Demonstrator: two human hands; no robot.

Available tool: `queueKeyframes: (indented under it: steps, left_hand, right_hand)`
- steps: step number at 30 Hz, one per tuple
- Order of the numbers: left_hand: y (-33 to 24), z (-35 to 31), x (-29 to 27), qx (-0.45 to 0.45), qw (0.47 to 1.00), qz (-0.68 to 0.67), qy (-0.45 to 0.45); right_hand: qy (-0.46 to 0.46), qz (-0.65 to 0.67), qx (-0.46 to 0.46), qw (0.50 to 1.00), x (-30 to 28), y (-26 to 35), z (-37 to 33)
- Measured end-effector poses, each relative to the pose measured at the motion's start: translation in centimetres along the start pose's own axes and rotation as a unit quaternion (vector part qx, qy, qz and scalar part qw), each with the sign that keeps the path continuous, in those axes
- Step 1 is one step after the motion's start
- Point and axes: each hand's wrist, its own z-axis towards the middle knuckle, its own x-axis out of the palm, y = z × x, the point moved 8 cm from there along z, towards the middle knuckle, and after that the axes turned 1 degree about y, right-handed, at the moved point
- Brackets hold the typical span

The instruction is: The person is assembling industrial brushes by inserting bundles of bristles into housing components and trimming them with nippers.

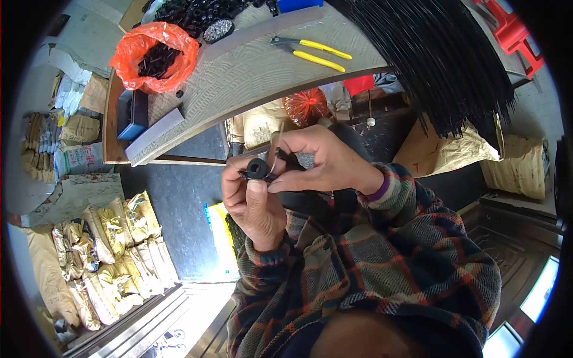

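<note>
In front of my chest, my left hand [248, 203] pinches a small black round part with a hole in its middle [258, 169], the thumb pressed just below it. My right hand [325, 158] comes in from the right with fingers bent, its thumb and fingertips closed close beside the same part. Small dark bits show between the two hands. What exactly the right fingers grip is partly hidden. Beyond my hands, yellow-handled cutting pliers [313, 52] lie on the worktable [250, 74].
On the table are an orange plastic bag [122, 56] of black pieces, a pile of black parts [197, 12], and a blue tray [132, 116]. Long black rods [436, 59] overhang its right end. Filled sacks [113, 238] stand at left. A red stool [507, 30] is far right.
</note>
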Motion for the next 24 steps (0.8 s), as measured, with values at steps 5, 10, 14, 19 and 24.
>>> queueKeyframes:
  steps: [5, 10, 14, 19, 24]
  left_hand:
    - [0.3, -0.4, -0.2, -0.037, 0.998, -0.001, 0.049]
    - [0.9, -0.6, -0.7, -0.06, 0.991, -0.02, 0.115]
    - [0.6, -0.9, -0.2, -0.053, 0.99, -0.019, 0.131]
    - [0.6, -1.0, -0.9, -0.049, 0.992, -0.013, 0.115]
    - [0.7, -1.4, -2.1, -0.068, 0.989, -0.015, 0.129]
  right_hand:
    - [-0.038, 0.047, -0.021, 0.998, 0.6, 0.1, -0.7]
    - [0.069, 0.11, 0.0, 0.991, 1.4, -0.7, -0.4]
    - [0.131, 0.186, 0.03, 0.973, 2.1, -1.7, -0.5]
    - [0.168, 0.197, 0.057, 0.964, 2.3, -2.5, 0.4]
    - [0.19, 0.075, -0.005, 0.979, 2.4, -1.8, 1.3]
